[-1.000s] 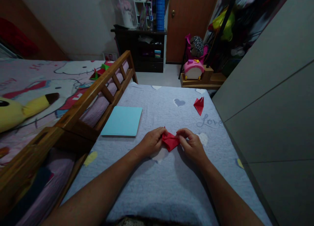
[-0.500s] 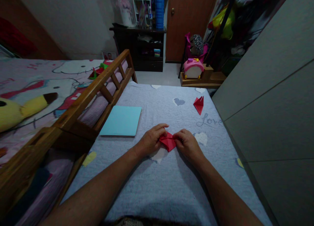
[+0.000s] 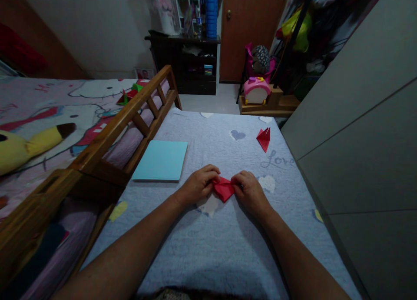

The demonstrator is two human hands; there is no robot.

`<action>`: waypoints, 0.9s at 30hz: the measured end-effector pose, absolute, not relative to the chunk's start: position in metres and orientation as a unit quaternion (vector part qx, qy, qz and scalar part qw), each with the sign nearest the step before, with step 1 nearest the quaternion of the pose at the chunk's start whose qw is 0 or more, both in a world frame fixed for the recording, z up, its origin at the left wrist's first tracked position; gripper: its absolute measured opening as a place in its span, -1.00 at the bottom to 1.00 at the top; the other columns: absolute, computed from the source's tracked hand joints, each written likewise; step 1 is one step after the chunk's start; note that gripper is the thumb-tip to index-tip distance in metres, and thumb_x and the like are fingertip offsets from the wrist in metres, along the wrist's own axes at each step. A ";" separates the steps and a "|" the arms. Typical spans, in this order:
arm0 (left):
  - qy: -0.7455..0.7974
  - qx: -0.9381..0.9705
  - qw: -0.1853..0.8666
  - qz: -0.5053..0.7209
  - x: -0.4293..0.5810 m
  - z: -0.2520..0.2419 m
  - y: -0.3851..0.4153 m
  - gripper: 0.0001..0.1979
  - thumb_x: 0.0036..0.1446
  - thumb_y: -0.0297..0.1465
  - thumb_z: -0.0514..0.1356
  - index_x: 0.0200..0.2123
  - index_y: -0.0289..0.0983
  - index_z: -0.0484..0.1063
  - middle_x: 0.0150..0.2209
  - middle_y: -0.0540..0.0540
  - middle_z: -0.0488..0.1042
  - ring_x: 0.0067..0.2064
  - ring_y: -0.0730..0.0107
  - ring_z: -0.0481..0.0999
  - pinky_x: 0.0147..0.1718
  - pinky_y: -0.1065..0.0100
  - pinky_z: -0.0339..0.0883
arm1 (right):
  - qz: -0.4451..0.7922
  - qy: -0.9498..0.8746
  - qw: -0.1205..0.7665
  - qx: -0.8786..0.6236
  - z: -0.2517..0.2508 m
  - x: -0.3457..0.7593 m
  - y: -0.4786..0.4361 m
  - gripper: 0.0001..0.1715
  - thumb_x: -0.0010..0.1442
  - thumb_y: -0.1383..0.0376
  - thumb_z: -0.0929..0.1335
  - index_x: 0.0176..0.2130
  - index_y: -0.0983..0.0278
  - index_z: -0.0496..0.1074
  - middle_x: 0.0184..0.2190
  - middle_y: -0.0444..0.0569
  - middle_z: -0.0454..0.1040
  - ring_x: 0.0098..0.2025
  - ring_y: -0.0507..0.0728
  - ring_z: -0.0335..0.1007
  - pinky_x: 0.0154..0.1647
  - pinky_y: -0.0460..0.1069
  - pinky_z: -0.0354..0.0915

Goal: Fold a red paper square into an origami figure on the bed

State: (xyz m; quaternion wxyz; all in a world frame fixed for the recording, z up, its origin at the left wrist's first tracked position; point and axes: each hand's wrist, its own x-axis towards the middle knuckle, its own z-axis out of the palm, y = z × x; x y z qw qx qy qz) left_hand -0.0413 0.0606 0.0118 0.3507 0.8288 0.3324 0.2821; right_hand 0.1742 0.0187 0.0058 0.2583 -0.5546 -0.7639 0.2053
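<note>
Left hand and right hand meet on a small folded red paper, which lies flat on the quilt just right of the light blue pad and a little nearer the person. The quilt looks soft, so a crease pressed here could come out crooked or weak. Because the piece is small, uneven pressure from either side might shift its layers out of line. The left hand is curled, fingertips bearing down on the paper's left edge. The right hand is nearly closed, thumb and fingers pinching the right corner. Neither palm lies open. A second folded red piece rests well to the right of the pad, farther from the person and untouched.
</note>
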 end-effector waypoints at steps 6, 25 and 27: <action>0.351 0.805 0.385 0.283 -0.041 0.009 0.061 -0.81 -0.07 -0.65 0.13 -0.41 -0.28 0.41 -0.31 -0.06 0.47 -0.24 0.35 0.44 -0.22 0.35 0.31 | 0.207 -0.770 0.252 -0.548 0.004 0.178 0.020 -0.77 0.15 0.53 0.30 -0.28 0.25 0.46 -0.32 -0.01 0.44 -0.21 0.17 0.29 -0.15 0.04 0.19; 0.314 0.847 0.336 0.267 -0.042 0.002 0.065 -0.79 0.00 -0.63 0.22 -0.34 -0.25 0.58 -0.19 -0.11 0.59 -0.09 0.26 0.51 -0.04 0.22 0.35 | 0.188 -0.778 0.224 -0.555 0.004 0.179 0.020 -0.78 0.21 0.50 0.33 -0.32 0.26 0.54 -0.32 0.01 0.43 -0.19 0.18 0.30 -0.14 0.05 0.21; 0.314 0.846 0.338 0.267 -0.043 0.003 0.065 -0.78 0.00 -0.63 0.22 -0.34 -0.25 0.58 -0.19 -0.10 0.60 -0.10 0.27 0.51 -0.05 0.22 0.35 | 0.189 -0.780 0.225 -0.552 0.003 0.180 0.019 -0.79 0.21 0.50 0.33 -0.32 0.27 0.53 -0.31 0.01 0.43 -0.19 0.18 0.30 -0.15 0.04 0.21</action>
